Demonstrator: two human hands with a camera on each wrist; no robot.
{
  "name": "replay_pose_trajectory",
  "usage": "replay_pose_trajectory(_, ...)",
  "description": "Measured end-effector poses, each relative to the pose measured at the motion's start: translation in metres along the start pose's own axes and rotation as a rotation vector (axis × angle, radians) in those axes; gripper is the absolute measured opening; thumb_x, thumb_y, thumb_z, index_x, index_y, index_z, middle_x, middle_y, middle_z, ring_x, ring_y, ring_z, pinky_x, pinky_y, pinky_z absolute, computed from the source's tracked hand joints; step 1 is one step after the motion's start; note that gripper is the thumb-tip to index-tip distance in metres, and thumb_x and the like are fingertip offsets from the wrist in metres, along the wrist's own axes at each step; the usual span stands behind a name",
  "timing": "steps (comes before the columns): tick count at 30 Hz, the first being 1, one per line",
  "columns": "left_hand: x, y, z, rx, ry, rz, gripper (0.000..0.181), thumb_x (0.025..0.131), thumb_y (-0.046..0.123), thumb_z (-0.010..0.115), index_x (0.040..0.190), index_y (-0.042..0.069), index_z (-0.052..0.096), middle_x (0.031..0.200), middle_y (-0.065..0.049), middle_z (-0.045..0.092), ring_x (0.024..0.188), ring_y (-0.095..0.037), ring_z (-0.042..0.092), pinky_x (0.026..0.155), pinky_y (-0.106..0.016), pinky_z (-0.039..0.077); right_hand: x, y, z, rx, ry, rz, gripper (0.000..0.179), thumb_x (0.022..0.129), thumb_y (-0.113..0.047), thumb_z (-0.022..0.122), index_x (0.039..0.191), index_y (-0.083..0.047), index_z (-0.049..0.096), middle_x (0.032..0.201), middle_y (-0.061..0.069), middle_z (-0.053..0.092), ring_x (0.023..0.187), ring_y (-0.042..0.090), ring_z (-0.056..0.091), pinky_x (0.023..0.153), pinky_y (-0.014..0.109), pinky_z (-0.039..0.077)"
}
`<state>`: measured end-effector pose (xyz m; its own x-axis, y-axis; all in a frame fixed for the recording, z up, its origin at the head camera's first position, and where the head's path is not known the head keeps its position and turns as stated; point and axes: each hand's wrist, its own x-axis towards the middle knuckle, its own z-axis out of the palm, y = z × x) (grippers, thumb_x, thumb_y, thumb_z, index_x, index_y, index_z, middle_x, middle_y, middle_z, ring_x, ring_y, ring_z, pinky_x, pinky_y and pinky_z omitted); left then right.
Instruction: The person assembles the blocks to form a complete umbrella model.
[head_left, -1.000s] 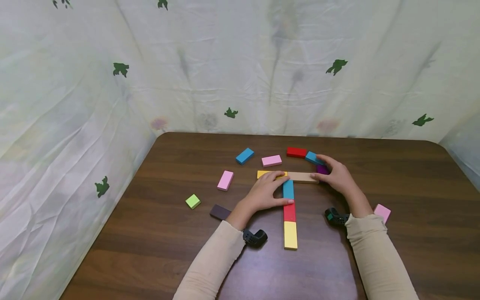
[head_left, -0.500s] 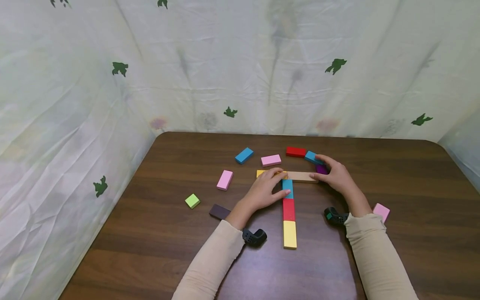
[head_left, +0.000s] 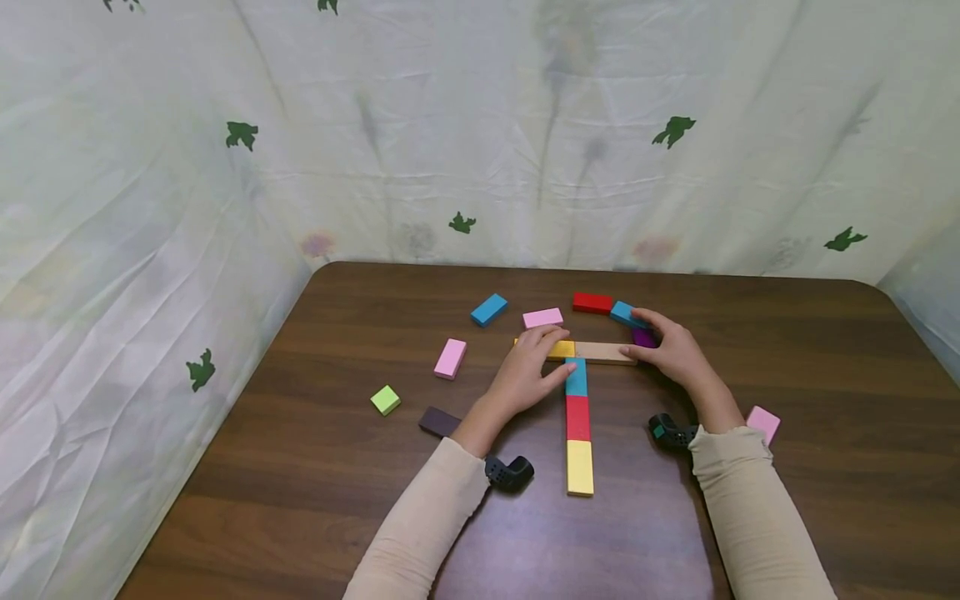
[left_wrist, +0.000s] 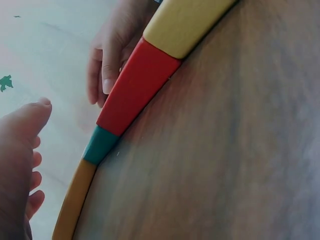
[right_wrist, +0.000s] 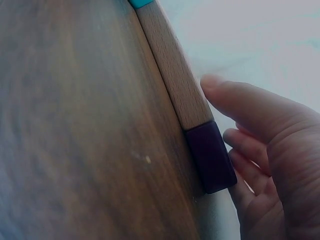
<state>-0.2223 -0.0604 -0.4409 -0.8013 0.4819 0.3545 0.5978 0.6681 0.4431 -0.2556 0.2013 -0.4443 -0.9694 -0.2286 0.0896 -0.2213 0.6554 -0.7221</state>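
A column of blocks runs toward me: a blue block (head_left: 576, 377), a red block (head_left: 577, 417) and a pale yellow block (head_left: 580, 467). Across its far end lie an orange-yellow block (head_left: 562, 350) and a plain wooden block (head_left: 603, 353), end to end. My left hand (head_left: 521, 371) hovers around the orange-yellow block, fingers spread beyond it and thumb by the blue one. My right hand (head_left: 670, 350) has its thumb at the wooden block's right end and its forefinger by another blue block (head_left: 627, 314). A purple block (right_wrist: 211, 157) sits beside its fingers, partly covered in the head view.
Behind are a red block (head_left: 592, 303), a pink block (head_left: 542, 318) and a loose blue block (head_left: 489, 309). To the left lie another pink block (head_left: 450, 359), a lime green block (head_left: 386, 400) and a dark block (head_left: 438, 422). One more pink block (head_left: 763, 423) is by the right sleeve.
My left hand has drawn back and slightly left and its thumb has left the red-blue joint, uncovering more of the blue and orange-yellow blocks. My right hand has stayed in place.
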Motion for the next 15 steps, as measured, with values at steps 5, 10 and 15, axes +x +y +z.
replay_pose_trajectory(5,0.0,-0.002,-0.008,-0.004,0.032,0.014,0.053,0.085,0.036,0.06,0.129,0.009,0.046,0.128,-0.005,0.043,0.117,-0.018,0.038,0.095,-0.031,0.035,0.0,0.0,-0.001,-0.001,-0.003,-0.003,0.072,0.077,-0.036,0.07,0.134,-0.005,0.039,0.134,0.022,0.037,0.121,0.038,0.034,0.096,0.053,0.027)
replay_pose_trajectory(10,0.001,-0.006,-0.022,-0.001,0.058,-0.008,0.055,0.084,0.036,0.061,0.129,0.008,0.046,0.128,-0.006,0.044,0.117,-0.021,0.038,0.096,-0.033,0.034,0.0,0.0,-0.001,-0.001,-0.006,-0.003,0.072,0.077,-0.036,0.07,0.135,-0.005,0.039,0.134,0.022,0.037,0.121,0.038,0.033,0.096,0.053,0.027)
replay_pose_trajectory(15,-0.002,-0.008,-0.038,0.004,0.055,-0.067,0.058,0.083,0.038,0.061,0.131,0.01,0.044,0.13,-0.005,0.042,0.119,-0.019,0.036,0.095,-0.034,0.036,0.0,0.0,-0.001,-0.002,-0.014,0.001,0.073,0.078,-0.039,0.069,0.135,-0.006,0.037,0.135,0.021,0.036,0.122,0.038,0.032,0.097,0.053,0.026)
